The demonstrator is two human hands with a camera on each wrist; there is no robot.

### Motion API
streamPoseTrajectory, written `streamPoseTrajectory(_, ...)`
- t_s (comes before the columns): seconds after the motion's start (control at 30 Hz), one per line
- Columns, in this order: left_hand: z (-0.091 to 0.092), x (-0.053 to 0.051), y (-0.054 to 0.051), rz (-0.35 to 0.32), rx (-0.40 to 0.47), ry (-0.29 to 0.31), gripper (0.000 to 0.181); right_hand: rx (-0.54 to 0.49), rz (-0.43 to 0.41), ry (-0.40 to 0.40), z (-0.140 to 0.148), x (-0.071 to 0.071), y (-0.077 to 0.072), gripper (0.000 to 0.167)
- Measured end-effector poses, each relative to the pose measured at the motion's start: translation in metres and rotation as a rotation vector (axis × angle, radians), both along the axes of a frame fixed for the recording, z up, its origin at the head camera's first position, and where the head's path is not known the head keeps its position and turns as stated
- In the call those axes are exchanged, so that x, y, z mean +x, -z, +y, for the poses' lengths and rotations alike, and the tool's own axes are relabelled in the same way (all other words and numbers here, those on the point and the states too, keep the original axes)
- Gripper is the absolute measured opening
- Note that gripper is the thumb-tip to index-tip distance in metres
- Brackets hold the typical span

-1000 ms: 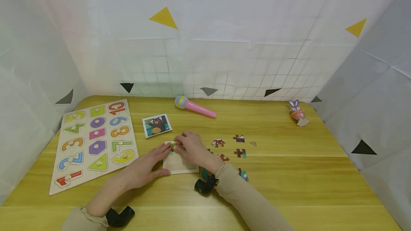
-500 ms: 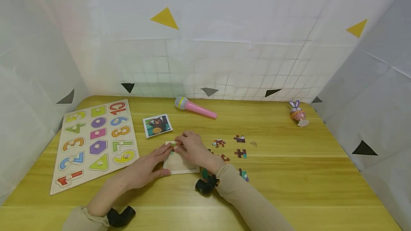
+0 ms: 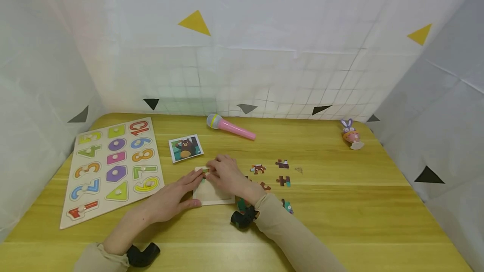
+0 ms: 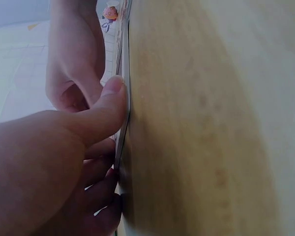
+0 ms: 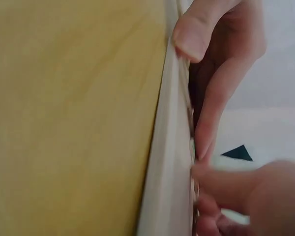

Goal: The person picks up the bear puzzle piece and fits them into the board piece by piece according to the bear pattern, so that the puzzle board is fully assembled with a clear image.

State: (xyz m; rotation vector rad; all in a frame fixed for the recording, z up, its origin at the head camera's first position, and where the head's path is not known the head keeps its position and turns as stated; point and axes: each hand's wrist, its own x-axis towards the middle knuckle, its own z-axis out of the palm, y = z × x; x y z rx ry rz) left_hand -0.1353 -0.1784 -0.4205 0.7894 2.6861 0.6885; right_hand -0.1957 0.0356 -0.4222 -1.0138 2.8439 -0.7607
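Observation:
A small pale puzzle tray lies at the table's centre, with coloured pieces at its far-left corner. My left hand rests on its left side, fingers extended over the far-left corner and thumb at the near edge; the left wrist view shows that thumb against the tray rim. My right hand has bent fingers at the corner pieces and appears to pinch one, which it mostly hides. Fingertips of both hands nearly meet there in the right wrist view. Loose puzzle pieces lie to the right.
A number-and-shape board is on the left. Behind the tray lie a bear picture card and a pink toy microphone. A rabbit figure lies at the far right. White sheeting surrounds the table's back and sides.

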Motion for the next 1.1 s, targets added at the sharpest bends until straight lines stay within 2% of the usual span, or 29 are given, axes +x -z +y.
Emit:
streamPoseTrajectory(0.17, 0.001, 0.001, 0.002, -0.008, 0.010, -0.004, 0.074, -0.044, -0.052, -0.011, 0.003, 0.000, -0.009, 0.032)
streamPoseTrajectory(0.37, 0.001, 0.000, 0.002, -0.022, 0.020, -0.001, 0.075, -0.139, -0.130, -0.016, 0.021, 0.004, -0.014, 0.035)
streamPoseTrajectory(0.6, 0.001, 0.001, 0.000, -0.037, 0.021, -0.010, 0.076, -0.188, -0.124, 0.012, 0.044, 0.008, -0.017, 0.035)
streamPoseTrajectory(0.9, 0.000, 0.000, 0.000, -0.040, 0.028, -0.009, 0.075, -0.237, -0.207, 0.062, 0.078, 0.009, -0.024, 0.039)
streamPoseTrajectory(1.1, -0.001, 0.000, 0.000, -0.038, 0.023, -0.007, 0.076, -0.261, -0.171, 0.090, 0.097, 0.007, -0.024, 0.038)
